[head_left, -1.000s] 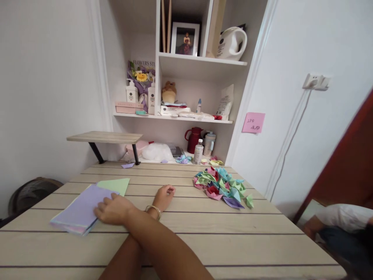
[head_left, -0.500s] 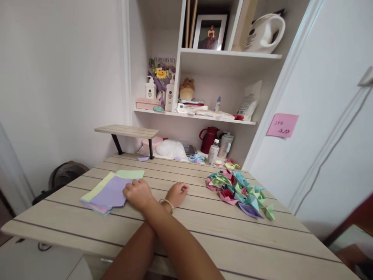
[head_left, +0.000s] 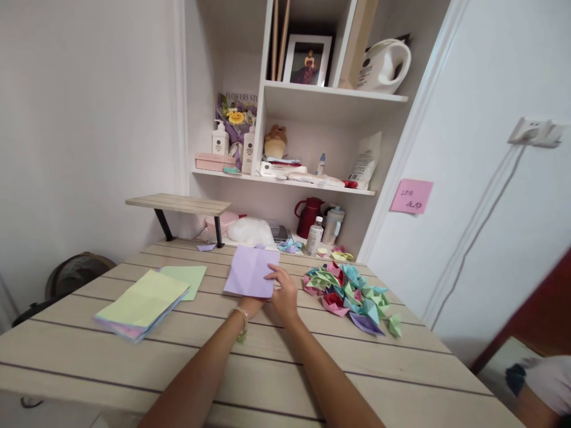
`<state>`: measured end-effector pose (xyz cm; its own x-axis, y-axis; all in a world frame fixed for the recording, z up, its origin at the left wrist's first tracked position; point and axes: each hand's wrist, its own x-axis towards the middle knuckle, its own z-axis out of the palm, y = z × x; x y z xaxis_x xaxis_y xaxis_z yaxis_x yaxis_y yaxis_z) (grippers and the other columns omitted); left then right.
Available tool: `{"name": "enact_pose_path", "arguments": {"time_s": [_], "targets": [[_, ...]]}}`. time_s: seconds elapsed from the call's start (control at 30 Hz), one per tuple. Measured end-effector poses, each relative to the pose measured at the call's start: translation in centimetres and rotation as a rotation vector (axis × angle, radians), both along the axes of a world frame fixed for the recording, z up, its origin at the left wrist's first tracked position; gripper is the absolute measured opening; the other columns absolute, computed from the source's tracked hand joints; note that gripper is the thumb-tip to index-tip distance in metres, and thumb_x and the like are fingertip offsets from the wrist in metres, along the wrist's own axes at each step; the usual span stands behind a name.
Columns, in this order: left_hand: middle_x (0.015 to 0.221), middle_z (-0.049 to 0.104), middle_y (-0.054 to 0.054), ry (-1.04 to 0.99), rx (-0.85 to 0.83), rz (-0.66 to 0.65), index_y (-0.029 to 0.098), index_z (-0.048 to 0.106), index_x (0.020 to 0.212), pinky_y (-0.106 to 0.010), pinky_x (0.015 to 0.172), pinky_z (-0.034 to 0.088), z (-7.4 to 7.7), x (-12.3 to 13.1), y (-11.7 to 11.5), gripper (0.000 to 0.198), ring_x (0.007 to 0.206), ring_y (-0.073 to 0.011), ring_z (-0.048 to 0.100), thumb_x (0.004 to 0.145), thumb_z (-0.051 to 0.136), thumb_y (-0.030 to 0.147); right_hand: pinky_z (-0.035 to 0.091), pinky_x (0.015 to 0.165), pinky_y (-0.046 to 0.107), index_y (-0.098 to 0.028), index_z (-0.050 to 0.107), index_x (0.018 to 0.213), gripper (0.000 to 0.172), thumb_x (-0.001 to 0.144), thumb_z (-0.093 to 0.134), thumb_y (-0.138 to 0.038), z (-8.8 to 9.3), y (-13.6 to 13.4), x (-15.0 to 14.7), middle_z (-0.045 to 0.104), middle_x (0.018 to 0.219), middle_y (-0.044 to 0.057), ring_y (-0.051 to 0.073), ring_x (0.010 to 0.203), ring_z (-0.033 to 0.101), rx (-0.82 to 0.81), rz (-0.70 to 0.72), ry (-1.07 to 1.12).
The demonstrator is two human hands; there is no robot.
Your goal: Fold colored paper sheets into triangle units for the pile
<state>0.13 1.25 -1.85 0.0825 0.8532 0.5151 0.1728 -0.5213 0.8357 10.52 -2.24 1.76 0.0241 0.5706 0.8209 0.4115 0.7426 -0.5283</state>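
The purple sheet [head_left: 252, 270], flat and unfolded, is raised tilted above the middle of the table [head_left: 401, 380], its right edge gripped by the right hand [head_left: 284, 292]; the left hand [head_left: 252, 305] lies close by, its fingers hidden behind the paper, so their grip cannot be told. Finished folded papers [head_left: 368, 310] are heaped at right, while at left a stack of sheets [head_left: 145, 298] remains unfolded, judging by its flat top.
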Motion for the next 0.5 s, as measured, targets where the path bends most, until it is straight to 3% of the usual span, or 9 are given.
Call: {"name": "enact_pose_path", "arguments": {"time_s": [0.1,0.17,0.23,0.37,0.5], "targets": [[0.116,0.055,-0.010,-0.039,-0.021,-0.030,0.018,0.043,0.121,-0.036,0.096,0.033,0.6,-0.3,-0.5,0.066,0.108,-0.0229,0.049,0.059,0.065,0.019,0.039,0.085,0.037,-0.020,0.060,0.070,0.033,0.055,0.039,0.000,-1.3,1.2,4.2,0.060,0.106,0.006,0.021,0.099,0.053,-0.027,-0.036,0.040],[0.116,0.055,-0.011,-0.157,-0.026,-0.074,0.019,0.025,0.131,-0.035,0.092,0.037,1.2,-0.4,-1.0,0.087,0.101,-0.0209,0.053,0.056,0.068,0.016,0.040,0.085,0.037,-0.019,0.061,0.069,0.032,0.054,0.040,-0.001,-2.0,1.8,5.8,0.060,0.105,0.006,0.021,0.098,0.053,-0.061,-0.052,0.071],[0.113,0.056,-0.011,-0.206,-0.077,-0.131,0.020,0.016,0.134,-0.034,0.084,0.043,1.7,-0.6,-1.4,0.092,0.093,-0.0190,0.058,0.057,0.067,0.016,0.040,0.084,0.037,-0.019,0.062,0.067,0.030,0.055,0.040,-0.002,-2.3,2.2,6.5,0.060,0.104,0.006,0.021,0.098,0.053,-0.091,-0.045,0.105],[0.106,0.061,-0.010,-0.148,-0.116,-0.056,0.014,0.055,0.109,-0.029,0.082,0.044,2.2,-1.3,-1.6,0.057,0.091,-0.0197,0.058,0.053,0.068,0.015,0.045,0.078,0.034,-0.019,0.063,0.070,0.027,0.058,0.043,-0.005,-2.2,2.4,6.8,0.059,0.106,0.007,0.021,0.097,0.053,-0.129,0.011,0.172],[0.097,0.065,-0.008,-0.157,-0.185,-0.007,0.014,0.062,0.098,-0.030,0.079,0.045,2.3,-1.8,-1.5,0.049,0.085,-0.0200,0.060,0.050,0.070,0.017,0.047,0.074,0.032,-0.019,0.064,0.076,0.022,0.062,0.049,-0.010,-1.8,2.0,6.9,0.061,0.099,0.007,0.020,0.093,0.055,-0.130,0.057,0.159]]}}
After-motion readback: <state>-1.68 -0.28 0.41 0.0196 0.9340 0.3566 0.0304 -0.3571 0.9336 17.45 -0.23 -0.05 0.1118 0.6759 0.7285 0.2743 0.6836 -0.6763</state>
